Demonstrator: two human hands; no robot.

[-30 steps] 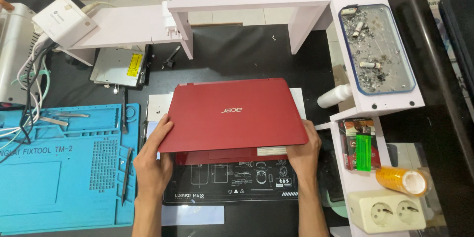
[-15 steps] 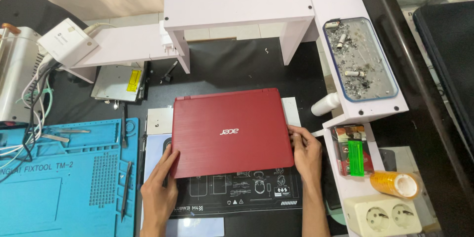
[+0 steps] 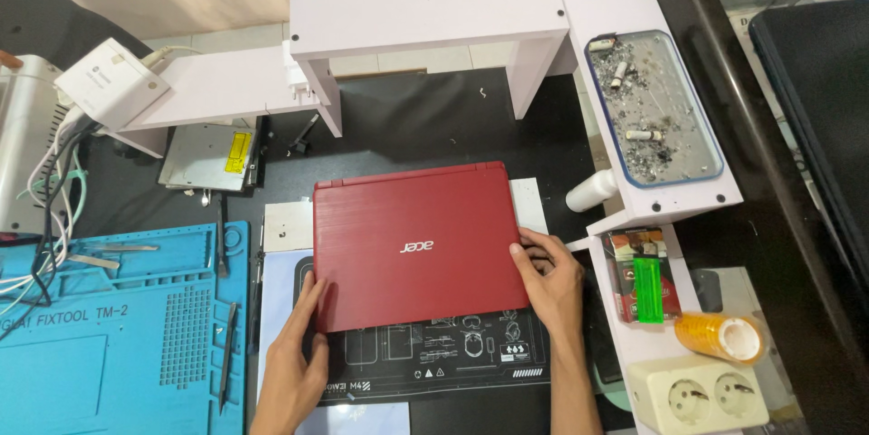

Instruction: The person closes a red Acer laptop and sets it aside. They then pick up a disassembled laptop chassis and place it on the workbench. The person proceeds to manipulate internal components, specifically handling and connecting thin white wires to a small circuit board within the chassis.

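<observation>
- The blue repair mat [image 3: 109, 326] lies at the far left of the desk [image 3: 434, 118], with tweezers [image 3: 109, 248] and thin tools on it, and a bundle of white cables [image 3: 45, 191] runs off beside it.
- The left hand [image 3: 294, 367] lies flat against the near-left corner of the red laptop [image 3: 416, 240], fingers spread along its edge and not curled round it; a second ago this hand held the left side higher up.
- The red laptop is closed, lid up, and lies flat on the black printed mat [image 3: 434, 358] in the middle of the desk, under the white shelf [image 3: 425, 9]. A second ago its front edge was lifted and tilted toward the person; now it rests level and squarer to the desk, so it looks set down and steadied for work.
- The right hand [image 3: 548, 286] presses the laptop's right edge, fingers open and laid on the lid corner, thumb along the side; there is no closed grip here either.
- Right of the hand, a side shelf carries a cigarette pack [image 3: 629, 263] with a green lighter [image 3: 647, 290], a roll of yellow tape [image 3: 720, 335] and a cream double socket [image 3: 697, 394].
- Above those, a tray of ash and cigarette butts [image 3: 652, 109] sits untouched, well apart from both hands.
</observation>
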